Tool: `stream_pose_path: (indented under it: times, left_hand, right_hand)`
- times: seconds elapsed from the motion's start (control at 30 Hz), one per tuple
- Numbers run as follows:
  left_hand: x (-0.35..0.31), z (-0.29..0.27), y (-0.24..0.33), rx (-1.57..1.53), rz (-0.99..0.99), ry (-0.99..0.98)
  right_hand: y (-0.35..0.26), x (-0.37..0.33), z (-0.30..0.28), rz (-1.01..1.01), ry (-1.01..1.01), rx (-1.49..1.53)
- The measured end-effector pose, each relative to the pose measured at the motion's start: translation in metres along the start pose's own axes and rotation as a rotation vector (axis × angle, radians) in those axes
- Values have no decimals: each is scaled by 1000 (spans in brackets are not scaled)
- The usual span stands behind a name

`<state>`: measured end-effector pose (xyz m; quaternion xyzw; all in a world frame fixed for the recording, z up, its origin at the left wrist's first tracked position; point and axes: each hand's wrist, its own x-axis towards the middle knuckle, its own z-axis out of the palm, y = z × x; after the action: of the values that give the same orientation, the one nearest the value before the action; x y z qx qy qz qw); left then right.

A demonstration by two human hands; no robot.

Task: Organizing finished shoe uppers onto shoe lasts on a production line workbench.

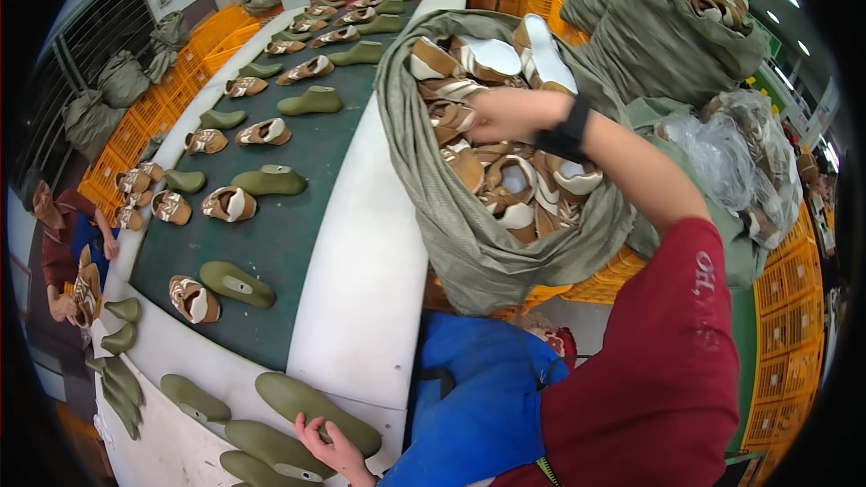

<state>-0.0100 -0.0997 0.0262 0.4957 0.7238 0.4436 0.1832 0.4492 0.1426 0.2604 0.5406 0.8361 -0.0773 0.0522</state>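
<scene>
My right hand (502, 115) reaches into a grey-green woven sack (408, 149) full of brown and white shoe uppers. It is against a brown shoe upper (450, 119) at the sack's left side; its fingertips are blurred and partly hidden, so a grip cannot be made out. Low in the view, my left hand (336, 451) has its fingers spread at the near edge of a green shoe last (311, 404). That last lies on a white worktop (162, 451), beside several more lasts (271, 446).
A dark green conveyor belt (262, 271) carries shoe uppers and lasts in pairs. White ledges (361, 261) edge it. Orange crates (785, 334) and stuffed sacks (663, 27) stand right of the filled sack. Another person (72, 234) handles a shoe at the far left.
</scene>
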Motion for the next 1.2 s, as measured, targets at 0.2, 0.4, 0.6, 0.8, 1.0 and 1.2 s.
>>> stream_pose_path:
  times: [0.2,0.4,0.6,0.8,1.0,1.2]
  left_hand:
    - [2,-1,0,91,22,-34]
    - [2,-5,-9,198,110,-50]
    - [-2,-7,-2,167,91,-51]
    - [1,-5,-2,207,95,-54]
    - [1,-6,-2,223,56,-55]
    - [1,-8,-2,220,63,-56]
  right_hand:
    - [70,-174,136,500,330,89]
    - [38,-158,159,646,535,67]
    - [46,-140,110,713,893,134]
    - [49,-139,80,623,1077,51]
    - [9,-116,82,199,858,-20]
    - [31,-84,97,31,608,25]
